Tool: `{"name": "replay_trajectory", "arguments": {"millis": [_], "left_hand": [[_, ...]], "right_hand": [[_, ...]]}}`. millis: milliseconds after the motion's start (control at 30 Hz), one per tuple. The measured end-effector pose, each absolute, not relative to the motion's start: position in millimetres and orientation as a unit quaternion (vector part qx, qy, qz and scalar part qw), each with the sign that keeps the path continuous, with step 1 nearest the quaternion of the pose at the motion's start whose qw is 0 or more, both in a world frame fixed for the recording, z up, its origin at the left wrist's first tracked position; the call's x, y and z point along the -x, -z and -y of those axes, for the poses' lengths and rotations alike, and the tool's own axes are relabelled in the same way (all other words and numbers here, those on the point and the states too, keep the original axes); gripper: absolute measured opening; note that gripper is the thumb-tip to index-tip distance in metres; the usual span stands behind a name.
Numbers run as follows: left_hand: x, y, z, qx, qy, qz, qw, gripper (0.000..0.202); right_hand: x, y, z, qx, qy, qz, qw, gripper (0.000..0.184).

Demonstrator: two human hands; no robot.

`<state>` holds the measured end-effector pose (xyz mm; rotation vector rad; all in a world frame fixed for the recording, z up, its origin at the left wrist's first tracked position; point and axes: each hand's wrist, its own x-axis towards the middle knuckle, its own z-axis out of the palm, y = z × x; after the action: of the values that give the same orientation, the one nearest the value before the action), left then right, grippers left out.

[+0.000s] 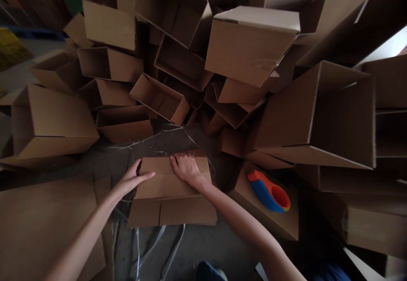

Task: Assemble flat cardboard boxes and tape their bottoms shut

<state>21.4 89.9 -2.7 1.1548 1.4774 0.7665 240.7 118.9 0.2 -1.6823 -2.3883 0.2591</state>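
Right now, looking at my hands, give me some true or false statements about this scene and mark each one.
1. The left hand and right hand both touch the cardboard box. True.
2. The tape dispenser is in the right hand. False: it lies untouched on another carton to the right.
3. Open boxes are piled behind the cardboard box. True.
4. The tape dispenser is green. False: it is blue and orange.
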Motion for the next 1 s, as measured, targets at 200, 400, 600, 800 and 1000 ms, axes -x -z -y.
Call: {"name": "replay_trajectory", "arguments": {"millis": [200,400,600,800,1000], "left_hand": [[-20,11,-91,-0.485,-0.340,-0.620,0.515,0.072],[-18,15,-91,-0.484,-0.354,-0.624,0.502,0.076],[-16,22,-91,-0.497,-0.367,-0.626,0.475,0.076],[-15,28,-94,-0.515,-0.358,-0.618,0.474,0.070],[-15,26,-95,-0.507,-0.351,-0.610,0.498,0.075]], "right_hand": [[-241,1,-120,0.575,-0.087,0.807,0.102,0.036],[-241,-15,-129,0.569,-0.116,0.803,0.139,0.032],[-233,-29,-133,0.547,-0.070,0.777,0.303,0.039],[-224,10,-134,0.525,-0.095,0.812,0.235,0.041],[-223,12,-134,0.534,-0.107,0.806,0.233,0.037]]}}
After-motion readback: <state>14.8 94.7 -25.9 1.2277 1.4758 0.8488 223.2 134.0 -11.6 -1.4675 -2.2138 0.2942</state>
